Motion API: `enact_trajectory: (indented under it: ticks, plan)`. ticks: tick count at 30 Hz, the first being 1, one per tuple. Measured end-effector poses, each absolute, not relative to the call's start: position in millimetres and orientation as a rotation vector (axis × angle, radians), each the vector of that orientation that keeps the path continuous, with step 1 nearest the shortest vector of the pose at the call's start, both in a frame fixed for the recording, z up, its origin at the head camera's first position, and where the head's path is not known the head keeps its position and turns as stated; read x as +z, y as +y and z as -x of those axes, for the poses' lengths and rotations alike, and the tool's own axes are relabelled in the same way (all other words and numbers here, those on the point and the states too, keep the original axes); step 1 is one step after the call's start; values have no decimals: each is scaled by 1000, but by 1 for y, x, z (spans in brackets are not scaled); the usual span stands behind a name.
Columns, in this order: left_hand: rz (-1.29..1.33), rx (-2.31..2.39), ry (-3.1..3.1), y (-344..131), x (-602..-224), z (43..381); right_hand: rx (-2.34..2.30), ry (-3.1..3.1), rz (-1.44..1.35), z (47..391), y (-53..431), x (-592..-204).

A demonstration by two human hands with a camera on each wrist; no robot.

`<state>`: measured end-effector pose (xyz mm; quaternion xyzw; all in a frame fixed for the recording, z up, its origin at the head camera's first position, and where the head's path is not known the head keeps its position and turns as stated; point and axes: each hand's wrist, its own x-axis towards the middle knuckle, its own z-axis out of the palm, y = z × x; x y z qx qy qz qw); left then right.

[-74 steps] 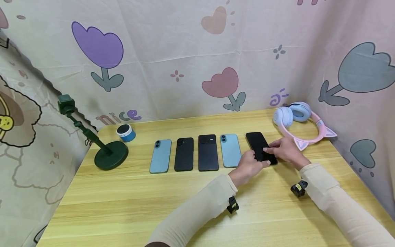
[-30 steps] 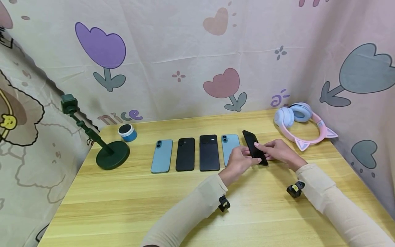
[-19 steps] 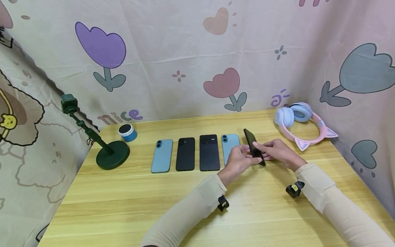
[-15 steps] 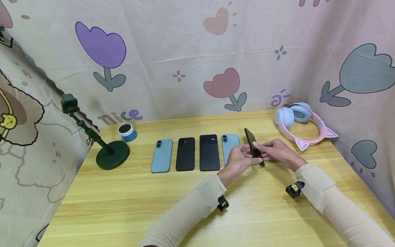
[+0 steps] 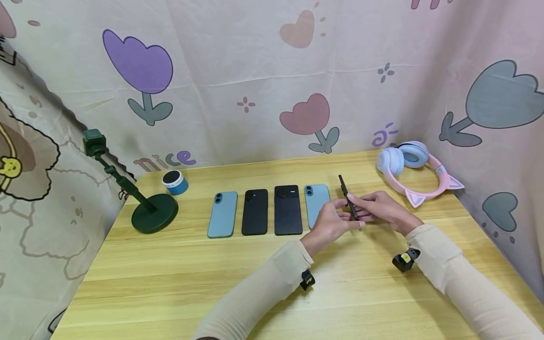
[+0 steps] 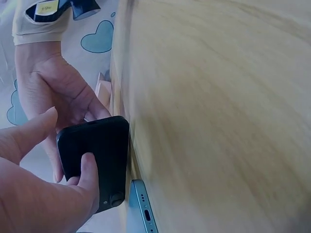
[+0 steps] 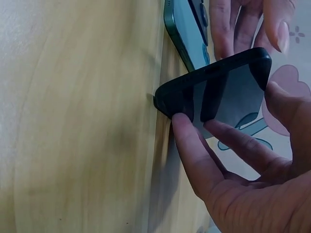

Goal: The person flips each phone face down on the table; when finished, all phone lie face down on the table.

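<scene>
A black smartphone [image 5: 343,187] stands tipped on its long edge, seen almost edge-on in the head view. My right hand [image 5: 384,208] pinches it, thumb at the upper edge and fingertips against the dark screen, as the right wrist view shows. My left hand [image 5: 328,223] reaches in from the other side. Its fingertips touch the phone's back [image 6: 108,150], while the thumb stands off the phone's end. Just left is a light blue phone [image 5: 315,196], lying back up and partly covered by my left hand.
Further left in the row lie a dark phone [image 5: 288,212], a black phone [image 5: 255,215] and another light blue phone [image 5: 223,217]. Cat-ear headphones [image 5: 445,182] sit at the back right. A small blue speaker [image 5: 180,185] and a green stand [image 5: 154,219] are at the left.
The phone at the right has gone from lying flat, screen up, to standing on its long edge. Both hands have shifted slightly left; over the last half second the phone has turned more edge-on.
</scene>
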<state>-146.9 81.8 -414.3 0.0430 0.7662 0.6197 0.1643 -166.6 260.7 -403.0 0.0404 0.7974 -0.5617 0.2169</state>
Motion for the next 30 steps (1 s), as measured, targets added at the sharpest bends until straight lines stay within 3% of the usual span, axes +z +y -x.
enact_trajectory:
  ticks: [30]
  plan:
    - [-440, 1398, 2351, 82, -416, 145, -1710, 2126, -83, 164, 267, -399]
